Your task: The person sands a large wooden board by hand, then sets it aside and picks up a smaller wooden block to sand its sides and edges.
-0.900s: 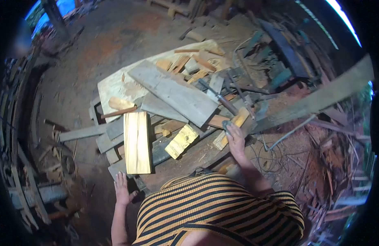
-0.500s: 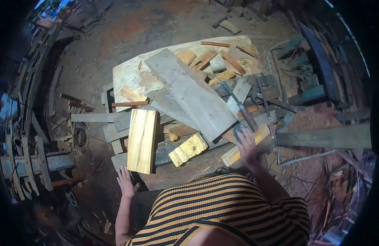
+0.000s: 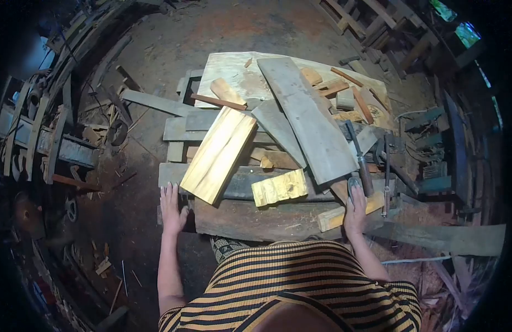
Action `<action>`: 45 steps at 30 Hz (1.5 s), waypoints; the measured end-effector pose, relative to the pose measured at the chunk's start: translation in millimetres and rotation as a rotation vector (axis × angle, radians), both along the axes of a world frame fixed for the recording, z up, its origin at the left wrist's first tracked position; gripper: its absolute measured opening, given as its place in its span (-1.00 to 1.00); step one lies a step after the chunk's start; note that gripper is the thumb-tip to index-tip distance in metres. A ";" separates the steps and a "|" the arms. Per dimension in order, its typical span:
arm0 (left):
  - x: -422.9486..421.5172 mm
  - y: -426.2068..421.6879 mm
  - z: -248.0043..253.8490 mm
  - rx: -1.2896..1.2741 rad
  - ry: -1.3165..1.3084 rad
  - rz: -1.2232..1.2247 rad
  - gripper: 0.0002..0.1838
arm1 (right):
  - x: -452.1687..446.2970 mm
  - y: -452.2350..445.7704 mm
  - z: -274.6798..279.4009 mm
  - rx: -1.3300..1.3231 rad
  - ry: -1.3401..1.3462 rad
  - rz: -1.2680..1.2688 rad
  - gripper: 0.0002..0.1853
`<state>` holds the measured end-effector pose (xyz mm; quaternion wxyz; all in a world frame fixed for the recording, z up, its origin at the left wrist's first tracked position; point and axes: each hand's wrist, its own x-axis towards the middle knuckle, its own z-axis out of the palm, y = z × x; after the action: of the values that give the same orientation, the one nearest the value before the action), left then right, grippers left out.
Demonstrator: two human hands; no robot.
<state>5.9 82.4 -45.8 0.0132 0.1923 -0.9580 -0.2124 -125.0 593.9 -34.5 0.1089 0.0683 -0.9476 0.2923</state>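
My left hand (image 3: 173,211) lies flat at the left front edge of the plank bench (image 3: 256,218), fingers stretched out and holding nothing. On the right, the fingers of my right hand (image 3: 355,214) rest over a small dark, rounded object (image 3: 352,183), whose kind I cannot make out. Close beside it lies a chisel-like tool (image 3: 365,172) with a long handle. A pale wooden strip (image 3: 332,219) passes under the right hand. Between my hands sit a thick pale wood block (image 3: 220,155) and a smaller, notched yellow block (image 3: 279,188).
A long grey board (image 3: 307,119) lies diagonally over another grey board (image 3: 278,130). Behind them are a light sheet of wood (image 3: 234,72) and several offcuts. A clamp-like metal bar (image 3: 386,177) is at the right. Timber stacks flank both sides.
The view has turned, so the bench appears shifted right and rotated. My left hand stays by the bench edge; my right hand remains on the dark rounded object.
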 end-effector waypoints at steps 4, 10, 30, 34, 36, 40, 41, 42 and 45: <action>1.8 -9.8 -13.6 0.108 0.390 0.200 -0.53 | 3.6 4.6 -5.7 0.006 0.141 0.034 -0.59; -43.2 119.3 58.6 0.952 0.715 0.339 -0.69 | 3.2 8.6 -21.1 0.009 0.294 0.013 -0.57; -183.6 389.1 18.3 1.894 0.241 0.393 -0.33 | 12.5 26.3 -37.2 -0.166 0.314 0.064 -0.56; -194.0 392.2 21.6 1.821 0.213 0.530 -0.40 | 12.4 27.6 -40.4 -0.162 0.314 0.076 -0.55; -196.6 398.9 24.7 1.796 0.305 0.605 -0.43 | 13.7 29.5 -40.9 -0.152 0.329 0.079 -0.56; -220.1 371.4 21.1 1.586 0.787 0.506 -0.53 | 13.6 29.1 -41.6 -0.141 0.326 0.074 -0.58; -230.0 359.3 18.3 1.485 0.979 0.417 -0.58 | 13.4 28.9 -42.0 -0.143 0.330 0.071 -0.58; -227.6 350.8 38.7 1.487 0.984 0.408 -0.58 | 13.5 28.7 -41.3 -0.145 0.339 0.069 -0.58; -214.6 325.3 110.2 1.771 0.782 0.572 -0.66 | 14.1 26.5 -41.6 -0.100 0.338 0.061 -0.59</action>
<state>-208.7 407.8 64.5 0.2295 0.2724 -0.3018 -0.8843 -110.9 620.4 -76.1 0.2610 0.1399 -0.8975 0.3267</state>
